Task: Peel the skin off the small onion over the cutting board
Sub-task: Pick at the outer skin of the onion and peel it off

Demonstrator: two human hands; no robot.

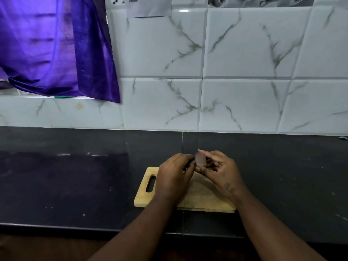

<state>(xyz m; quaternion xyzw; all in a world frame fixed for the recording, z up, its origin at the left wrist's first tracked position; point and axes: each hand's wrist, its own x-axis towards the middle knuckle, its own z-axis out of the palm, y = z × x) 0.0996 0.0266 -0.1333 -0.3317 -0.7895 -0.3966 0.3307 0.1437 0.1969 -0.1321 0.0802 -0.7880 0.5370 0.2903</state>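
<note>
A small brownish-purple onion (200, 159) is pinched between the fingertips of both hands, just above the far edge of the wooden cutting board (203, 198). My left hand (174, 174) curls around its left side, fingers closed. My right hand (221, 170) grips it from the right, thumb under it and forefinger over the top. The onion is blurred and mostly hidden by fingers; loose skin cannot be made out. The board lies flat on the black counter, its handle slot (151, 183) at the left.
The black counter (75, 185) stretches left and right of the board, with a few pale specks on it. A white marble-patterned tiled wall (244, 72) rises behind. A purple cloth (56, 53) hangs at the upper left. The counter's front edge runs just below the board.
</note>
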